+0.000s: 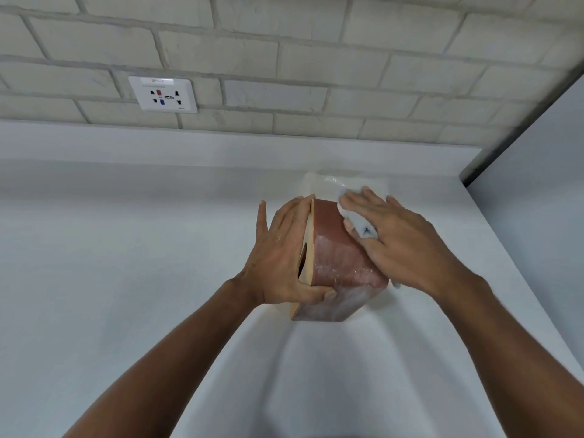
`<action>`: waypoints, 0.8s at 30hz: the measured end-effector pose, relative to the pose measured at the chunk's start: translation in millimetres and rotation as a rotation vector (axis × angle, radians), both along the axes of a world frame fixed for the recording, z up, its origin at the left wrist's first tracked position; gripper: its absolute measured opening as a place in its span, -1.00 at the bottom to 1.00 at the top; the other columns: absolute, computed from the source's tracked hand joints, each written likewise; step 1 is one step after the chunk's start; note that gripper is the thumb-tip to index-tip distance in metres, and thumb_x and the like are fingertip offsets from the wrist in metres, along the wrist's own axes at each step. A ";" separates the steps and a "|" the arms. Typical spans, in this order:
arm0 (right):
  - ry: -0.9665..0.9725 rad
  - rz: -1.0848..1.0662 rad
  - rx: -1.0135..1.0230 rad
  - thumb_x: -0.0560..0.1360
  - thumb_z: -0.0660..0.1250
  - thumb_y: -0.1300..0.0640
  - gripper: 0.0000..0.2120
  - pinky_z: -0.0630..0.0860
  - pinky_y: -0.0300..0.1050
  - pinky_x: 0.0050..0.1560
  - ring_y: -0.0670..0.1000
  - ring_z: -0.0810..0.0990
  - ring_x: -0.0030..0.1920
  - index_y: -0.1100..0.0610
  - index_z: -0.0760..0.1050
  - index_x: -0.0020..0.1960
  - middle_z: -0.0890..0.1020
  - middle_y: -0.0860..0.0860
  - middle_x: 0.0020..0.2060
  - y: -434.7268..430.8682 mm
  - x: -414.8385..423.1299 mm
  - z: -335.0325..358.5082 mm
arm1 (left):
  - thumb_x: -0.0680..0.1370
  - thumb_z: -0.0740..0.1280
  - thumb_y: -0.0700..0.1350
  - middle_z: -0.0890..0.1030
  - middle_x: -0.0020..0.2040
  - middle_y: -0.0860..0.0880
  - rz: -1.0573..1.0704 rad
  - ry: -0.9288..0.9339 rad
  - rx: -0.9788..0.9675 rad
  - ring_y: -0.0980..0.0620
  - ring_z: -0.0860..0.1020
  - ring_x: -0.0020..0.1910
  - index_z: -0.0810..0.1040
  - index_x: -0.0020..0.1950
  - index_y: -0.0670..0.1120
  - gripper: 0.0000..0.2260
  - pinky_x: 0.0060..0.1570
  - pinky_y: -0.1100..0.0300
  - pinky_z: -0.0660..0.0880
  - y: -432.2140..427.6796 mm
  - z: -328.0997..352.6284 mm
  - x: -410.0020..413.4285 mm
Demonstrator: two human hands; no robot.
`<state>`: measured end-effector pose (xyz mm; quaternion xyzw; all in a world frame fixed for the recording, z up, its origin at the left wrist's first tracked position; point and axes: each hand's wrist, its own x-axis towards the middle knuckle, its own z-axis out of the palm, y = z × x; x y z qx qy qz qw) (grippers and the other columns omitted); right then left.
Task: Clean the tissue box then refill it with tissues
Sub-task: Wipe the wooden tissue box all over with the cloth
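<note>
Gripping the tilted tissue box (335,262) mid-frame, left hand (281,257) clamps thumb and fingers; right hand (404,245) presses cloth (366,230), fingers flat, apart

Left hand (281,254) holding tissue box (338,260), right hand (407,245) pressing cloth (358,224) on it

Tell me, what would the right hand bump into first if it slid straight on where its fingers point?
Pressing a white cloth on the brown tissue box, the right hand would slide off its far edge, then probably reach the clear plastic tissue pack behind; depth is unclear.
</note>
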<state>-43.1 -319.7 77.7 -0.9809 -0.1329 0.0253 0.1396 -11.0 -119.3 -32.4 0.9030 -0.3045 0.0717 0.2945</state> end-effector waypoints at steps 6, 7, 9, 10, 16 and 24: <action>0.023 0.082 0.034 0.60 0.10 0.10 -0.48 -0.03 -0.10 0.56 -0.27 0.00 0.52 -0.13 0.17 0.54 0.15 -0.24 0.52 2.5 -3.1 -1.7 | 0.27 0.14 0.64 0.21 0.66 -0.18 0.005 0.005 0.014 -0.13 0.09 0.67 0.04 0.69 -0.28 0.29 0.55 -0.48 -0.16 1.6 1.8 -0.4; 0.002 0.025 0.029 0.63 0.12 0.10 -0.50 -0.01 -0.09 0.56 -0.26 0.02 0.52 -0.14 0.17 0.54 0.17 -0.23 0.52 -1.7 2.7 -1.1 | 0.28 0.15 0.64 0.22 0.66 -0.18 0.006 0.002 0.003 -0.12 0.10 0.66 0.03 0.69 -0.28 0.29 0.55 -0.48 -0.16 1.4 2.0 -0.5; -0.010 0.022 -0.002 0.61 0.08 0.08 -0.49 -0.02 -0.13 0.56 -0.23 0.03 0.53 -0.11 0.15 0.55 0.17 -0.19 0.54 0.4 3.2 -0.4 | 0.30 0.05 0.71 0.22 0.65 -0.17 0.005 0.005 -0.016 -0.10 0.11 0.65 0.04 0.69 -0.28 0.31 0.56 -0.47 -0.16 1.1 2.5 -1.1; -0.003 0.079 -0.007 0.55 0.03 0.07 -0.43 -0.05 -0.17 0.55 -0.22 0.02 0.54 -0.07 0.15 0.56 0.16 -0.17 0.54 5.1 -2.6 -0.9 | 0.29 0.00 0.73 0.23 0.65 -0.17 0.000 0.016 -0.025 -0.10 0.12 0.65 0.04 0.69 -0.28 0.31 0.57 -0.46 -0.17 0.9 2.4 -1.5; -0.006 0.047 0.136 0.62 0.13 0.12 -0.50 -0.02 -0.19 0.55 -0.31 0.01 0.51 -0.14 0.20 0.52 0.18 -0.27 0.50 -9.8 -2.9 -5.4 | 0.28 0.19 0.60 0.26 0.63 -0.17 -0.009 0.046 -0.066 -0.07 0.15 0.61 0.07 0.67 -0.30 0.26 0.55 -0.49 -0.10 0.2 5.1 -3.8; 0.011 0.124 0.109 0.59 0.20 0.20 -0.44 -0.02 -0.14 0.56 -0.30 0.00 0.51 -0.12 0.20 0.54 0.16 -0.27 0.50 1.0 -5.1 -6.6 | 0.26 0.48 0.38 0.34 0.57 -0.10 -0.111 0.258 -0.278 -0.10 0.35 0.55 0.09 0.66 -0.25 0.19 0.49 -0.16 0.34 -1.2 7.8 2.0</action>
